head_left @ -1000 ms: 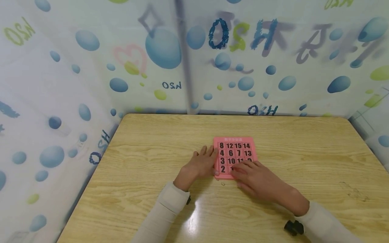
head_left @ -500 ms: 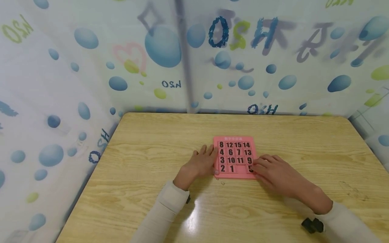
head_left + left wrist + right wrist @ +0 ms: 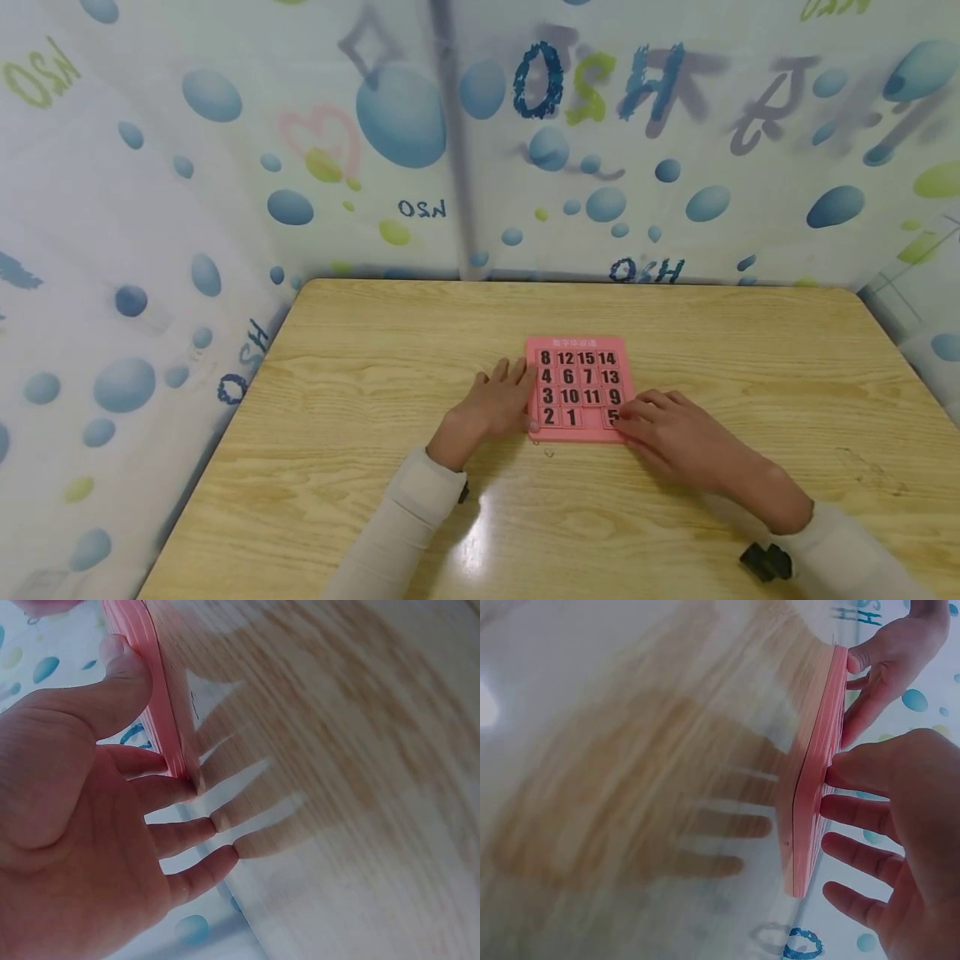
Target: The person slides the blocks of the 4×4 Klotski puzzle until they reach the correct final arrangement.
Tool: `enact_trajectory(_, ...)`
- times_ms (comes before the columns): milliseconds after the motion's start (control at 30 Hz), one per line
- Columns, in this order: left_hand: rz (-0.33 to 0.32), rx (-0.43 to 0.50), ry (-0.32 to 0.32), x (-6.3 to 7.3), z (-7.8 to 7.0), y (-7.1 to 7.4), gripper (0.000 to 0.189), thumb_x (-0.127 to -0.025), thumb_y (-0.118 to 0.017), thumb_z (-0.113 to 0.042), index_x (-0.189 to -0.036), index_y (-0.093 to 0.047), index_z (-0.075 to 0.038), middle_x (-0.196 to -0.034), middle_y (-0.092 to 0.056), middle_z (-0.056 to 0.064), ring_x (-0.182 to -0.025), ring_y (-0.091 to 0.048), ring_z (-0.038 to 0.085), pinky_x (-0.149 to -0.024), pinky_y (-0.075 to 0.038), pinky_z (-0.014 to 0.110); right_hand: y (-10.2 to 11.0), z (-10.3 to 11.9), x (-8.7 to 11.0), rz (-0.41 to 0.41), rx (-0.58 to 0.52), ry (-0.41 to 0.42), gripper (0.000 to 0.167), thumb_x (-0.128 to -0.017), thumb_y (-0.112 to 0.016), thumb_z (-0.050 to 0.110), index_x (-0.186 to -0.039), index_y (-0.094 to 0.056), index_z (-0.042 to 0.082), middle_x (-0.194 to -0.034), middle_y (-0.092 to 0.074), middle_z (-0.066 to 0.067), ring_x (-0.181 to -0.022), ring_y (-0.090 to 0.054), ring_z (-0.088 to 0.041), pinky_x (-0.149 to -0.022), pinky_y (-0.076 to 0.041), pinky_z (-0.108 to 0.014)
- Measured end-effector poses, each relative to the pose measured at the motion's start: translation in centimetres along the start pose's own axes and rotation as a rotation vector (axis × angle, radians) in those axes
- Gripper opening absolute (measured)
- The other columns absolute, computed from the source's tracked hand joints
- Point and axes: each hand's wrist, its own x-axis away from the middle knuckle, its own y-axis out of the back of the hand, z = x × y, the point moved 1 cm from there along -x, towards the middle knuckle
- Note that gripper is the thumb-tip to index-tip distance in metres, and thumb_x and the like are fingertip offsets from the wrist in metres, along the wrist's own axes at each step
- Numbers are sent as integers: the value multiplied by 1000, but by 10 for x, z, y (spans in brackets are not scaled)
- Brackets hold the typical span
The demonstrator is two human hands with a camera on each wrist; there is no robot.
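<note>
A pink number sliding puzzle (image 3: pixel 577 434) lies flat on the table. Its bottom row shows 2, 1, a gap and then the 5 tile (image 3: pixel 611 417). My left hand (image 3: pixel 497 407) rests along the puzzle's left side, thumb at the near corner and fingers spread straight; in the left wrist view the thumb (image 3: pixel 124 671) lies against the pink edge. From the right, my right hand (image 3: pixel 678 437) reaches over the lower right corner, its fingertips touching the 5 tile. The right wrist view shows loosely extended fingers (image 3: pixel 862 859) over the puzzle.
The wooden table (image 3: pixel 375 350) has a glossy surface with a bright light reflection near its front. A curtain (image 3: pixel 405 208) printed with blue drops stands behind and to the left. Dark camera mounts (image 3: pixel 765 562) sit below the wrists.
My right hand has moved right from over the bottom row to its right end, uncovering the gap. Since half a second ago the 5 tile has slid slightly left. The left hand stays put.
</note>
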Motion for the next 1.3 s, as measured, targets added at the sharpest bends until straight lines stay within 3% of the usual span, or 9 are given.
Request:
enact_trajectory(1033,-1,7,-3,0,1,0,87,-94,-61,-44,-161,-13,-14,-167,-9,8,-153,-6,33,-120,-17,53,-6,13,-14,-24,-14,64,24,-96,-63,24,-117,-71,18,-120,-65,-3,-112,-59,-25,-91,-50,-49)
enact_trajectory(1300,0,3,-5,0,1,-1,87,-94,-60,-44,-161,-14,-14,-167,-8,9,-153,-6,34,-120,-17,53,-1,5,-12,10,-46,-23,33,-97,-61,27,-129,-67,17,-128,-62,-3,-120,-56,-27,-97,-46,-54)
